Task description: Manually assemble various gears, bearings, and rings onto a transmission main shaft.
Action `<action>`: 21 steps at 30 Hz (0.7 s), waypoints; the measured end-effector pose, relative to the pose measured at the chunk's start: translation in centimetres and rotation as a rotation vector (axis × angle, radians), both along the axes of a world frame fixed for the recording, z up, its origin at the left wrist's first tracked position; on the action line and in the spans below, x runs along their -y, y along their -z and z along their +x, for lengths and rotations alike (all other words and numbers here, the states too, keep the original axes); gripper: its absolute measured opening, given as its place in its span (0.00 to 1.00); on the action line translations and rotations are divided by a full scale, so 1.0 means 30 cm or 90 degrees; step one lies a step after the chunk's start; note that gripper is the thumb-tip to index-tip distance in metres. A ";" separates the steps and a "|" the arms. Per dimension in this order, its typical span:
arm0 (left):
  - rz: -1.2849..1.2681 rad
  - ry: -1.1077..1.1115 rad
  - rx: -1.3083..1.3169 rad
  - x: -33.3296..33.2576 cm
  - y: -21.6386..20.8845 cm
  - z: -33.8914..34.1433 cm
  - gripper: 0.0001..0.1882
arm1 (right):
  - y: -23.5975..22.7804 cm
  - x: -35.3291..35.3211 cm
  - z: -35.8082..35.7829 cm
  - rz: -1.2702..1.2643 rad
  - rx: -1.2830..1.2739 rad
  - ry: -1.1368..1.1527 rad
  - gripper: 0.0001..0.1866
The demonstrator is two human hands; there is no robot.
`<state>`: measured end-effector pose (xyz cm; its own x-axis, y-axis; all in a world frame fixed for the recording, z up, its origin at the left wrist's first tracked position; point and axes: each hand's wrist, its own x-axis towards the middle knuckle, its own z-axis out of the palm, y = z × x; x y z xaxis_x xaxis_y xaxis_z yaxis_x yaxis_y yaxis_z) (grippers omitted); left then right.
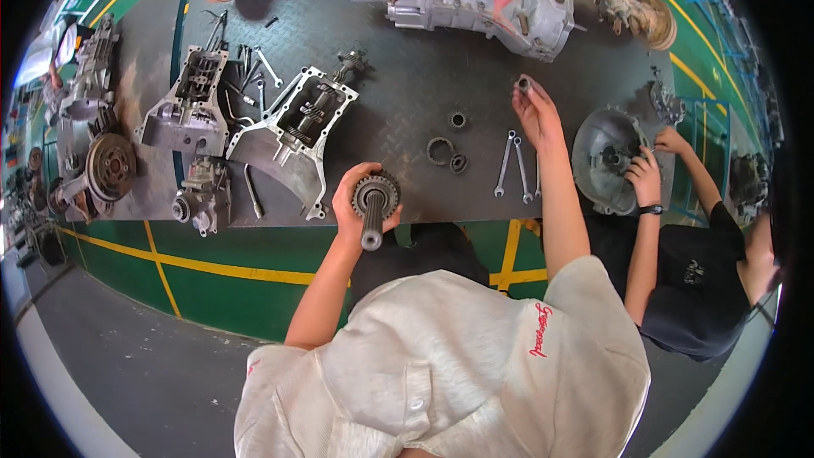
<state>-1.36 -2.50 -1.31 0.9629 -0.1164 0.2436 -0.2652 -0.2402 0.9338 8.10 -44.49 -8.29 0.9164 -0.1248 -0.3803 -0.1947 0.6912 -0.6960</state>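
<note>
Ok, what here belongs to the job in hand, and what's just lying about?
Job, seemingly:
dark steel gear on a ridged shaft, in left fingers
small grey round metal piece, in right fingers
three dark metal rings, nearby

Lying about, seemingly:
round rusty-brown drum
large silver gearbox casing

- My two hands (346, 203) (540, 117)
- One geared shaft (372, 222), held
- One small cylindrical part (523, 83), held
- Three loose ring-shaped parts (451, 122)
- Two opened gearbox housings (275, 174)

Left grip (347, 203) holds a geared shaft (373, 208); right grip (538, 114), a small part (523, 84).
</note>
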 end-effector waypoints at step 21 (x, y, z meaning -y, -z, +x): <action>-0.041 0.018 0.124 -0.044 -0.053 0.012 0.34 | -1.088 -0.910 -0.342 -0.923 0.378 -0.334 0.21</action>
<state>-0.99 -1.17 0.28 0.8933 -0.1202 0.4331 -0.4484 -0.1713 0.8773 -2.18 -17.18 24.34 0.9365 0.3087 0.1662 0.3291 -0.6108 -0.7201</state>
